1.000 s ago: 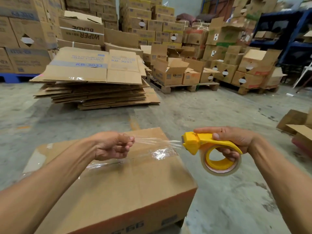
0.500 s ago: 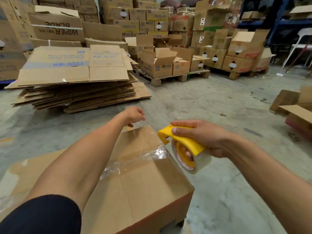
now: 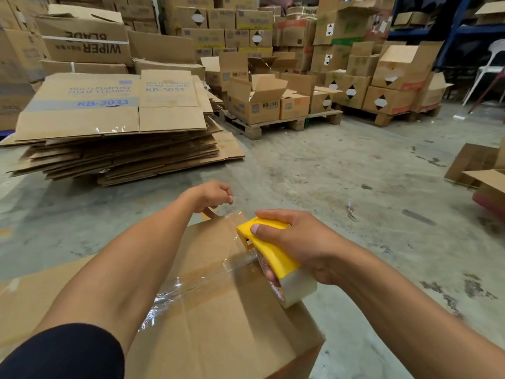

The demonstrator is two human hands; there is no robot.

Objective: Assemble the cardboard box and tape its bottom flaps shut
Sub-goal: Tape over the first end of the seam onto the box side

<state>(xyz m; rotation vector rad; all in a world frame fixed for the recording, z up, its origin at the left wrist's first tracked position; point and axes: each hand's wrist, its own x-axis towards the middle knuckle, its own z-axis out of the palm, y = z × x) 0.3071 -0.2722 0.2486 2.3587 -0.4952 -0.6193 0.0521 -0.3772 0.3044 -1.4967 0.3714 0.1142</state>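
The cardboard box (image 3: 218,318) sat on the concrete floor (image 3: 355,173). Left hand (image 3: 211,195) at its far edge, fingers pinching the clear tape (image 3: 202,280); right hand (image 3: 297,242) clenched round the yellow tape dispenser (image 3: 262,247), roll touching the box top.

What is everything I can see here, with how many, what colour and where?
Cardboard box: one, brown, bottom centre, under both hands.
Clear tape: one strip, shiny, across the box top.
Tape dispenser: one, yellow, on the box.
Flattened cartons: one stack, brown, left on the floor.
Pallets of boxes: several, brown, behind.
Chair: one, white, far right.
Left hand: pinching the tape end at the box's far edge.
Right hand: gripping the dispenser.
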